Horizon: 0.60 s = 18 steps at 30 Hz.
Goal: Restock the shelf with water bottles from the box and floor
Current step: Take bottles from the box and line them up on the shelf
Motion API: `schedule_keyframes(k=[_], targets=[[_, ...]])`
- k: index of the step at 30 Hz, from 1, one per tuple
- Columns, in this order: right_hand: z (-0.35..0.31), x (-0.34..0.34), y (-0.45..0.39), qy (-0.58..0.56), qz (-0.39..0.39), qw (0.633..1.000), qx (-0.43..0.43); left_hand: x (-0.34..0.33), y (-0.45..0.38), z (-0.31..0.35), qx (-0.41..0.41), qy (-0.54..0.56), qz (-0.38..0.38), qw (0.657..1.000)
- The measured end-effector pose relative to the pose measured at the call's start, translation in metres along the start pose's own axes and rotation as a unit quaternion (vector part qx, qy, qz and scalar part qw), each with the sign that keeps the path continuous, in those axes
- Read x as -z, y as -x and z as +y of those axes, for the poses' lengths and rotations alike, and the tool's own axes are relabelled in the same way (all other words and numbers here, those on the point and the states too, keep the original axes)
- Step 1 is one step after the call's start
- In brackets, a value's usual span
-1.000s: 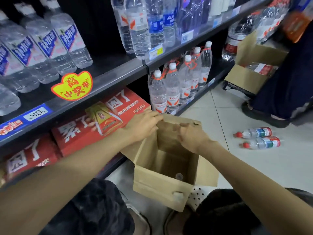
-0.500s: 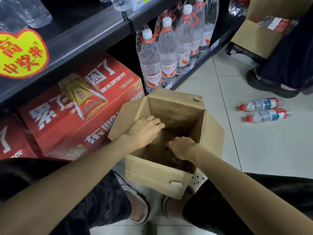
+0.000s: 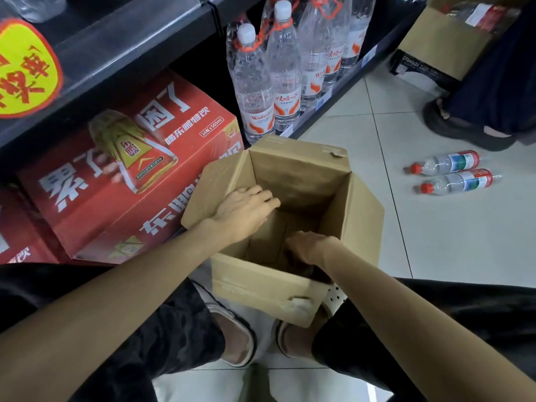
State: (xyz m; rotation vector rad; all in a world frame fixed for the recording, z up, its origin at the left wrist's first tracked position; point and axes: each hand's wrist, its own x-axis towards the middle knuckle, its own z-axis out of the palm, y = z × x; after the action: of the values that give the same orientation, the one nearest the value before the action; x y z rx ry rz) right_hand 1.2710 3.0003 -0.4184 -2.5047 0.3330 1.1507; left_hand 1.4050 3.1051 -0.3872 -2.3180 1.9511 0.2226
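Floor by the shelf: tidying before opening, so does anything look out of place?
Yes: two red-capped water bottles lie on their sides on the floor tiles, right of the open cardboard box, apart from it, unshelved.

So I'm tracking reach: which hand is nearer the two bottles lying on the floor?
Right. The right hand is inside the box, nearer the floor bottles; the left hand is at the box's opposite side.

Red drink cartons (image 3: 139, 181) under yellow promo sticker (image 3: 26, 71).

Both forearms outstretched, left hand (image 3: 246, 211) flat, right hand (image 3: 311, 248) angled downward.
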Motion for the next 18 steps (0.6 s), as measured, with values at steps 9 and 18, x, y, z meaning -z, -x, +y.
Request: schedule_keyframes(k=[9,18], targets=[[0.003,-0.001,-0.011,-0.026,0.026,0.999,-0.004,0.003,0.001,0.002,0.005,-0.008,-0.003,1.0],[-0.005,0.015,-0.001,-0.09,0.063,0.994,0.015,0.008,0.004,0.002,0.012,-0.003,0.002,1.0]])
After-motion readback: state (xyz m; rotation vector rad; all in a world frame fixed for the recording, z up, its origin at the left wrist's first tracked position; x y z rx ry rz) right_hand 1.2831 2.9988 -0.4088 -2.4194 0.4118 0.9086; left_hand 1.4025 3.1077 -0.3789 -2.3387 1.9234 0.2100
